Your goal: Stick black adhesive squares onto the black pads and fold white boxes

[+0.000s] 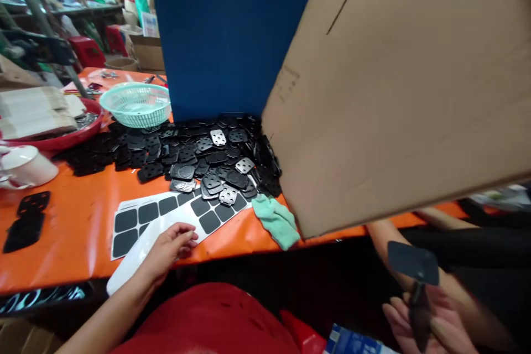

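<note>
My left hand (172, 246) rests by the table's front edge over white sheet paper, its fingers loosely curled and apart with nothing seen in them. Beneath and behind it lie sheets of dark rounded-square stickers (148, 212), with a blank white sheet (133, 265) hanging over the edge. At the lower right, my right hand (435, 318) grips the narrow dark stem of a black flat-headed piece (412, 261), held below table height. A heap of black metal plates (182, 155), some with holes and a few silver, spreads behind the stickers. A green cloth (276, 221) lies to their right.
A large cardboard sheet (394, 94) leans across the right side, beside a blue panel (232, 38). On the orange table (83, 221) stand a green basket (136, 104), a red basin (89, 130) and a white mug (31, 166). Another person's arms (384, 235) reach in at right.
</note>
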A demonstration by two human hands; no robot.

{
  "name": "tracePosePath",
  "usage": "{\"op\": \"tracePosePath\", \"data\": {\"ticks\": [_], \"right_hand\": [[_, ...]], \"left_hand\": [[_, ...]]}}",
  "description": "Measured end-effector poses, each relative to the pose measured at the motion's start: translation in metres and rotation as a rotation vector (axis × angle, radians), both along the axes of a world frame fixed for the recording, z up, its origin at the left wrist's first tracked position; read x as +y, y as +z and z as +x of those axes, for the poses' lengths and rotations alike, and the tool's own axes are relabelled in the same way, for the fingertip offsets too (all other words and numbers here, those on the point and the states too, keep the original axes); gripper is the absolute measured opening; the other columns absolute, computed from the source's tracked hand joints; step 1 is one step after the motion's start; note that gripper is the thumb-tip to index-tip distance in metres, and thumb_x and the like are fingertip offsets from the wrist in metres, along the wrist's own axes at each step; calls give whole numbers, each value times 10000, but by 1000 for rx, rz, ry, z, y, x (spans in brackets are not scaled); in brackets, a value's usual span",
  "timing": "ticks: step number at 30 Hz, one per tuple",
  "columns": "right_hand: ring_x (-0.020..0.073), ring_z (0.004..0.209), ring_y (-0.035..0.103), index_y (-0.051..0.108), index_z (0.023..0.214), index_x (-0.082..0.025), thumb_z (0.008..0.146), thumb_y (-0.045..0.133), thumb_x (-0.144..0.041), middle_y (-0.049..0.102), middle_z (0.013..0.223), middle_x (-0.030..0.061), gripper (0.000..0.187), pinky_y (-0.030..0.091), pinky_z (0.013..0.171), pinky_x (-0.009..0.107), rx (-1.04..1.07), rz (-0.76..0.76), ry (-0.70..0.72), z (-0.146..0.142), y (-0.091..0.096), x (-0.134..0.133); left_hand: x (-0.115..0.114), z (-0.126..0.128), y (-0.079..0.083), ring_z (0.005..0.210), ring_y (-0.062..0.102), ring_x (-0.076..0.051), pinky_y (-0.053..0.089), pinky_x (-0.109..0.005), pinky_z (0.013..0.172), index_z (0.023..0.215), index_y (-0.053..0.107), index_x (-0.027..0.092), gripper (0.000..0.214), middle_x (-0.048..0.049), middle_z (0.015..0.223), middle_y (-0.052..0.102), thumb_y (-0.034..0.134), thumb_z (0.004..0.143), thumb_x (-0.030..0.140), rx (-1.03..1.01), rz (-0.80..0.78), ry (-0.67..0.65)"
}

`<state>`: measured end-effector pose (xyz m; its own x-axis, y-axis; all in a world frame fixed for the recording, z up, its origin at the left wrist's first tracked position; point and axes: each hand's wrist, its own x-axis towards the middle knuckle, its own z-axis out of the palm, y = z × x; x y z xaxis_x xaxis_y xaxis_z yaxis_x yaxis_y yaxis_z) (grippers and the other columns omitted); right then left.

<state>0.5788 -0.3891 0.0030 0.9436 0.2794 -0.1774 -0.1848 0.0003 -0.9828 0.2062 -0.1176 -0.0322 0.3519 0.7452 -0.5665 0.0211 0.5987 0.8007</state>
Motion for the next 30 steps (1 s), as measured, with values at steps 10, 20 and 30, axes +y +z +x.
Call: {"op": "tracePosePath", "data": {"ticks": [10, 20, 30], "right_hand": [[145, 573, 600, 482, 967, -246, 346, 804, -56, 615, 722, -41, 725, 494, 453, 240, 0, 84, -335, 38, -71, 22], [101, 483, 568, 352, 883, -256, 479, 720, -57, 572, 727, -73, 582, 441, 400, 195, 69, 82, -461, 65, -114, 64], [96, 508, 595, 328, 944, -256, 511, 807, -122, 564, 731, -78, 660, 468, 426, 192, 85, 77, -456, 59, -136, 65]], "left_hand": [[-2, 0, -17, 769, 673, -184, 506, -289, 736, 908, 637, 151, 484, -86, 870, 706, 812, 609, 488, 72, 21, 58], [0, -11, 13, 825, 677, -163, 543, -259, 800, 943, 670, 166, 426, -72, 930, 718, 843, 629, 396, -74, -63, 65], [-5, -13, 9, 934, 671, -204, 539, -294, 854, 983, 668, 181, 416, -88, 1010, 704, 796, 695, 453, -22, -63, -90]]}}
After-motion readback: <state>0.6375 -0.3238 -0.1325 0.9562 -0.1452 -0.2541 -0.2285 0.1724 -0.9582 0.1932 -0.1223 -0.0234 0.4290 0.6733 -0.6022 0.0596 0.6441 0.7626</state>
